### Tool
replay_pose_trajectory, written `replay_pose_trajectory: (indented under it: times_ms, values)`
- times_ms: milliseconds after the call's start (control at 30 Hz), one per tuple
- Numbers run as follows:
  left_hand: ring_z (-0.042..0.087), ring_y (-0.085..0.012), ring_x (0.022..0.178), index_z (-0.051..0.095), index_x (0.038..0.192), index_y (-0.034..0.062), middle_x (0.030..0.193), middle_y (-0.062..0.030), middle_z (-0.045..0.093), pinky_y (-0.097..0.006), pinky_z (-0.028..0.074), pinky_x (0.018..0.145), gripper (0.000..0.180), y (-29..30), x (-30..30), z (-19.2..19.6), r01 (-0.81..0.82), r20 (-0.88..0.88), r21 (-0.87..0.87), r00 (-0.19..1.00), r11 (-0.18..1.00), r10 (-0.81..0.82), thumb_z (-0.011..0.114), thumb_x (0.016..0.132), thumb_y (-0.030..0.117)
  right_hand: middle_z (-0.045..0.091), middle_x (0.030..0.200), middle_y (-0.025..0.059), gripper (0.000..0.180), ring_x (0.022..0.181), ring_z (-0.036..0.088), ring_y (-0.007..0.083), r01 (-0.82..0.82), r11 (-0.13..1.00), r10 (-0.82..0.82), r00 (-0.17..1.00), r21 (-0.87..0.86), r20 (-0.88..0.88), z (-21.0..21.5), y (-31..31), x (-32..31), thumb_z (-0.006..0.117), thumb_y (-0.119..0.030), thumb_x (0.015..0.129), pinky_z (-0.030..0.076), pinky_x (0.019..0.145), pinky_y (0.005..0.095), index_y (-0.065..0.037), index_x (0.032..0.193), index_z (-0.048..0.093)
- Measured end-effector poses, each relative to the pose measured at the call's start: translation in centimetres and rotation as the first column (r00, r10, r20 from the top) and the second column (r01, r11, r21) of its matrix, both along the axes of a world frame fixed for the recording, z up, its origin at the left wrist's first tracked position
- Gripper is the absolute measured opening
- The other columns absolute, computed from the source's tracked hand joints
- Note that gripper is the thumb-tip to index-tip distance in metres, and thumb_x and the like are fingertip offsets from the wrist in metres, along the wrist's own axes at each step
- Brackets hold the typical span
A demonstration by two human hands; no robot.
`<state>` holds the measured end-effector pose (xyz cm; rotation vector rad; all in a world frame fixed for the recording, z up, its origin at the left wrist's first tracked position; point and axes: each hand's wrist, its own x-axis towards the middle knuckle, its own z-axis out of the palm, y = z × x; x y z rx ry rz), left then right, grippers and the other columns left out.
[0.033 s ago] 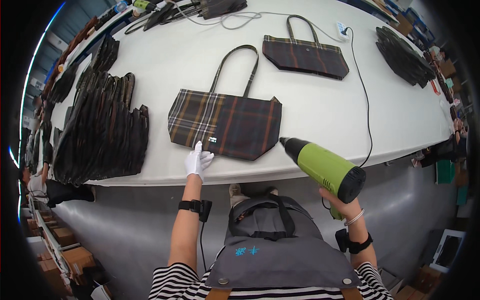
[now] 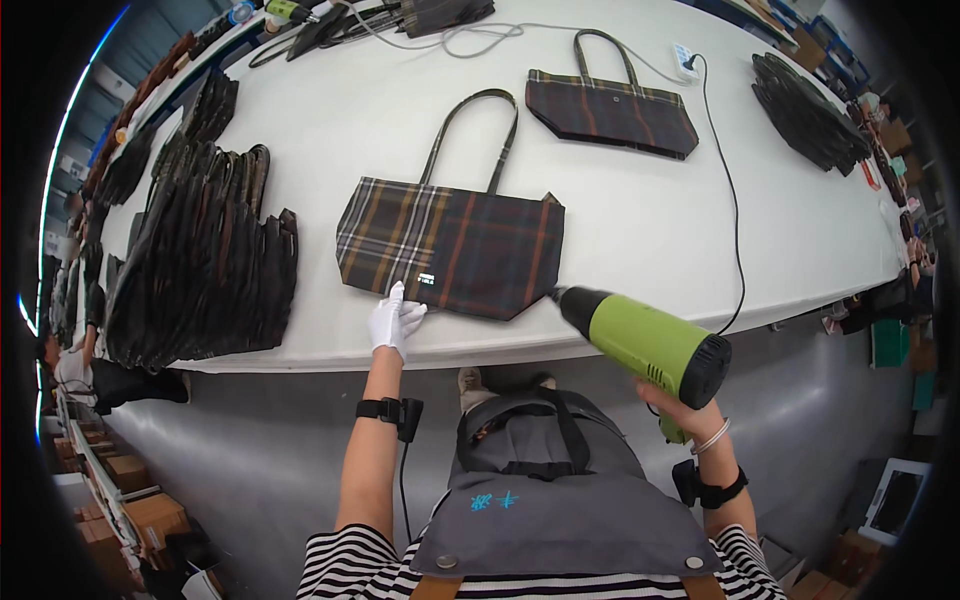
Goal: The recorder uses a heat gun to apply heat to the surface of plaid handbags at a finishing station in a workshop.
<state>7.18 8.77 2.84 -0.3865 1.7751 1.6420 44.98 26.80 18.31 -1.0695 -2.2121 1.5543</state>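
A plaid tote bag lies flat on the white table, its handle loop stretched away from me. Its left part is brown-yellow check, its right part dark with red lines, and a small white-lettered mark sits near the lower edge. My left hand, in a white glove, grips that lower edge, one digit on top of the fabric. My right hand is closed round the handle of a green heat gun, mostly hidden behind its body. The gun's black nozzle points left, close to the bag's lower right corner.
Another plaid tote bag lies farther back. Dark bags are stacked at the left and far right. A black cord runs from a white power strip over the table's near edge. Another green tool lies at the back.
The heat gun's nozzle has tipped slightly down and left, nearer the tote bag's lower right corner. My left hand stays almost in place.
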Motion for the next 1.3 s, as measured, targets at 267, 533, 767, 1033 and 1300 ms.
replay_pose_trajectory:
  times_ms: [267,533,767,1033,1300]
  values:
    - [0.067,-0.0233,0.069,0.054,0.095,0.0018,0.08,-0.013,0.063,-0.031,0.052,0.062,0.029,-0.2,-0.5,0.2,0.09,0.003,0.074,0.996,0.993,-0.09,0.06,0.089,0.029,0.063,0.1,0.0097,0.042,0.092,0.06,0.018,-0.117,0.991,0.113,0.991,0.066,0.073,0.4,-3.1,-2.7,0.075,-0.017,0.073,0.047,0.081,0.0318,-0.002,0.109,0.059]
    - [0.067,-0.0236,0.068,0.052,0.09,0.0028,0.081,-0.0136,0.064,-0.031,0.052,0.061,0.025,-0.5,-0.8,0.9,0.135,0.04,0.094,0.989,0.986,-0.139,0.059,0.089,0.027,0.063,0.097,0.0063,0.039,0.086,0.059,0.0162,0.217,0.962,-0.21,0.976,-0.168,0.06,0.8,-1.9,-2.7,0.073,-0.01,0.073,0.048,0.076,0.0302,-0.001,0.108,0.058]
    - [0.066,-0.0251,0.071,0.052,0.103,0.0006,0.084,-0.0139,0.063,-0.034,0.053,0.066,0.03,-0.8,-1.3,0.9,0.204,0.088,0.059,0.974,0.977,-0.208,0.058,0.09,0.027,0.064,0.09,0.0031,0.024,0.082,0.059,0.0117,0.24,0.961,-0.257,0.959,-0.138,-0.122,1.2,-1.0,-6.4,0.07,-0.005,0.075,0.048,0.072,0.027,-0.002,0.097,0.063]
    - [0.066,-0.0286,0.073,0.052,0.106,0.0003,0.087,-0.017,0.063,-0.036,0.054,0.068,0.034,-1.2,-1.8,0.8,0.226,0.135,0.114,0.961,0.967,-0.24,0.062,0.087,0.028,0.06,0.079,0.0008,0.019,0.069,0.056,0.0096,0.28,0.929,-0.31,0.946,-0.243,-0.096,0.8,1.0,-12.9,0.067,-0.008,0.072,0.044,0.06,0.0239,-0.004,0.09,0.063]
    - [0.064,-0.0244,0.061,0.054,0.099,-0.0006,0.082,-0.0144,0.06,-0.032,0.053,0.054,0.044,-3.3,-10.0,0.5,-0.005,0.02,-0.097,1.0,0.995,0.007,0.064,0.084,0.04,0.063,0.084,0.0027,0.025,0.074,0.058,0.0112,0.122,0.898,-0.144,0.989,-0.423,-0.02,3.5,-0.7,-14.1,0.068,-0.005,0.072,0.046,0.064,0.0256,-0.003,0.096,0.062]
